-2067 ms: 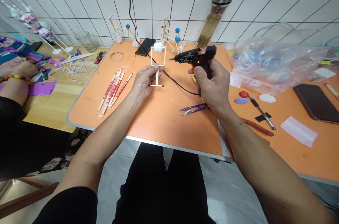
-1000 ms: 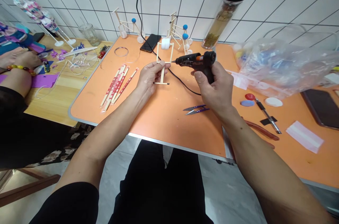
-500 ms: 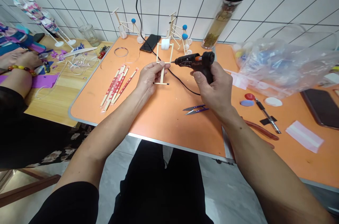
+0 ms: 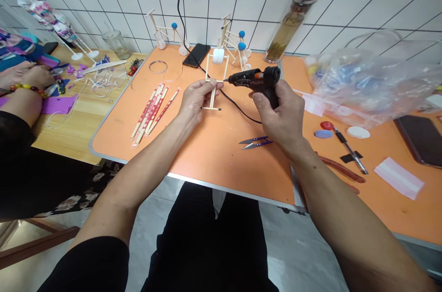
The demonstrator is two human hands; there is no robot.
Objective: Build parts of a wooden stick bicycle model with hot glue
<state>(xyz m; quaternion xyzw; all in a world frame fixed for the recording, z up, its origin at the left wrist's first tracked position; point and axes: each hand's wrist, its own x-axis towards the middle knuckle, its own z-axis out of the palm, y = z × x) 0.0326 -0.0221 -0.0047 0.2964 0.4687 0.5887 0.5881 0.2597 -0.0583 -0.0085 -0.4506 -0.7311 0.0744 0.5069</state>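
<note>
My left hand (image 4: 197, 98) pinches a small frame of thin wooden sticks (image 4: 226, 68) by its crossbar, holding it above the orange table (image 4: 221, 154). White round wheels (image 4: 218, 55) sit at the frame's far end, and a short crosspiece with a dark tip forms its near end. My right hand (image 4: 281, 114) is wrapped round the handle of a black hot glue gun (image 4: 253, 80). The gun's nozzle points left and meets, or nearly meets, the right end of the crossbar. Thread snips (image 4: 256, 142) lie on the table below the gun.
Paper-wrapped chopsticks (image 4: 152, 114) lie at left. Behind stand stick models with blue balls (image 4: 241, 46), a phone (image 4: 196, 55) and a tall tea bottle (image 4: 293, 20). A plastic bag (image 4: 373, 80), pen (image 4: 350, 150) and pliers (image 4: 341, 168) lie at right. Another person's hand (image 4: 32, 78) is far left.
The stick frame has shifted very slightly to the right and tilted a little in my left hand. The glue gun stays almost still with its nozzle at the crossbar's end.
</note>
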